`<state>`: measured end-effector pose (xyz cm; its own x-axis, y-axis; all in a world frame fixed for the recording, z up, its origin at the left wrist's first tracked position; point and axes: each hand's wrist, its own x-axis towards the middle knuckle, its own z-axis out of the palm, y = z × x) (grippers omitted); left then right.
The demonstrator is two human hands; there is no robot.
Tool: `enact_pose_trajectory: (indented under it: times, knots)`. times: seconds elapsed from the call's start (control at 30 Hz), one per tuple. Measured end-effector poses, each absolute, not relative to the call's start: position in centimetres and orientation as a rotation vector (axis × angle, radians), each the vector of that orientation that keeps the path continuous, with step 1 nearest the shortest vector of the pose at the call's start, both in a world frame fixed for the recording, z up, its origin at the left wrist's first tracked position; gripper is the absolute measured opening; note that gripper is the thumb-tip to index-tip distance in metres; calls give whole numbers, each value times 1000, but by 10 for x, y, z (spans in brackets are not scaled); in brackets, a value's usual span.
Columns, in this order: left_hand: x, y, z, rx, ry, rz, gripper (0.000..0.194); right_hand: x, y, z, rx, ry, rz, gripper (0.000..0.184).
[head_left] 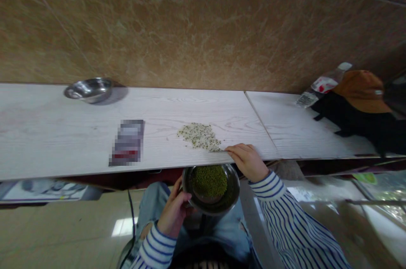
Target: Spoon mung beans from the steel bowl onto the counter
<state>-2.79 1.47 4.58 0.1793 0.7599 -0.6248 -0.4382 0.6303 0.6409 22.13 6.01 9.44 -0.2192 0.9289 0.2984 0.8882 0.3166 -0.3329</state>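
Note:
My left hand (pixel 176 209) grips the left rim of a steel bowl (pixel 234 186), held just below the table's front edge over my lap. Small green beans (pixel 211 180), like mung beans, cover much of its bottom. On the table lies a loose spread of white grains mixed with green beans (pixel 199 135). At the near right end of that spread, my right hand (pixel 247 161) is closed on a thin, flat strip-like tool (pixel 218 151) lying low against the tabletop. Its exact kind is too small to tell.
Another steel bowl (pixel 90 90) stands near the wall at the back left. A blurred-out dark packet or phone-shaped item (pixel 127 142) lies left of the grains. To the right are a plastic bottle (pixel 326 83), a brown cap (pixel 361 91) and black cloth (pixel 349 119).

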Motion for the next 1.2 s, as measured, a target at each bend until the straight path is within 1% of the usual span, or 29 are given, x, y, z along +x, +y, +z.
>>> enact_pose_trajectory:
  times: [0.3,0.53,0.77,1.0,1.2]
  knots:
    - [-23,17,44,333,1127,865,67,220,98,96,-1578,-2151,118,22]
    - [-24,17,42,333,1117,859,71,245,101,87,-1850,-1910,-92,23]
    - [-22,15,44,330,1102,869,74,239,83,83,-1884,-1923,-127,22]
    - [-20,13,45,339,1081,852,63,220,57,86,-1855,-1965,-137,22]
    - [-20,11,45,366,1050,829,62,220,44,85,-1816,-1943,-145,23]
